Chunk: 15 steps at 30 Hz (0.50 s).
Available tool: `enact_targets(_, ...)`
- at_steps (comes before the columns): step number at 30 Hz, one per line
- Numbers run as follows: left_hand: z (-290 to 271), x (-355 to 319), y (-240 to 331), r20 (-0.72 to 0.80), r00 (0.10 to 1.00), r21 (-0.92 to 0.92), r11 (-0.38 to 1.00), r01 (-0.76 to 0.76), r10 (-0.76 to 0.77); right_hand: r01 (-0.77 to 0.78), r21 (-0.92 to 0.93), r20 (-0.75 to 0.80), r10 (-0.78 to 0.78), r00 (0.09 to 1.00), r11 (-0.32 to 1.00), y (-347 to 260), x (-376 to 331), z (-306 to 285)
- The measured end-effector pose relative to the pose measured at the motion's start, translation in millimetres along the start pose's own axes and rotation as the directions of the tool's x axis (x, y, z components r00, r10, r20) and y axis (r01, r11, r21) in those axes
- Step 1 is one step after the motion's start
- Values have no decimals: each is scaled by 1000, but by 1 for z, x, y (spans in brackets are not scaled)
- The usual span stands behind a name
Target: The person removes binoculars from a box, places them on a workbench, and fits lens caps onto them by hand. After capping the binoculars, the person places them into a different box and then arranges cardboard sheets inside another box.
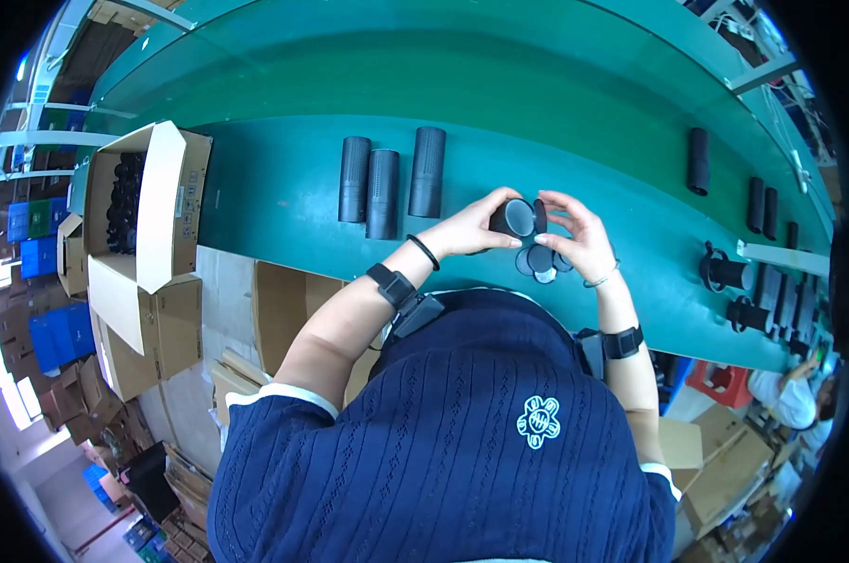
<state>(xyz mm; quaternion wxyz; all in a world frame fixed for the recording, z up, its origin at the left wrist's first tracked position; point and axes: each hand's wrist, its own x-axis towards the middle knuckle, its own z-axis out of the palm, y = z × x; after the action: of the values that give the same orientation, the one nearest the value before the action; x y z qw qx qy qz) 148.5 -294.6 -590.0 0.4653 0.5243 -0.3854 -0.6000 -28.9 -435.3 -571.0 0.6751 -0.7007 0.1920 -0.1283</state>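
Observation:
My left hand (471, 227) is wrapped round a black cylinder (516, 219), whose round, greyish end faces up toward me. Between the fingers and thumb of my right hand (584, 240) a thin black disc (540, 216) stands on edge, right beside that end. Several loose round discs (541, 259), dark and grey, lie overlapping on the green table just below my hands. Farther left, three black textured cylinders, a left one (353, 178), a middle one (383, 195) and a right one (428, 173), lie on the table.
An open cardboard box (188, 192) with black parts stands at the table's left end. On the right lie more black cylinders (697, 161) and ringed black parts (727, 273). A red stool (722, 379) and a person in white (783, 399) are at the lower right.

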Motion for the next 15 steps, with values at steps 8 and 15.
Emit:
enact_targets(8, 3, 9, -23, -18, 981, 417, 893, -167, 192, 169, -521, 102, -135, 986, 836, -18, 2, 10)
enact_targets(15, 2, 11, -28, 25, 974, 450, 867, -213, 226, 152, -556, 32, -161, 986, 817, -12, -3, 16)
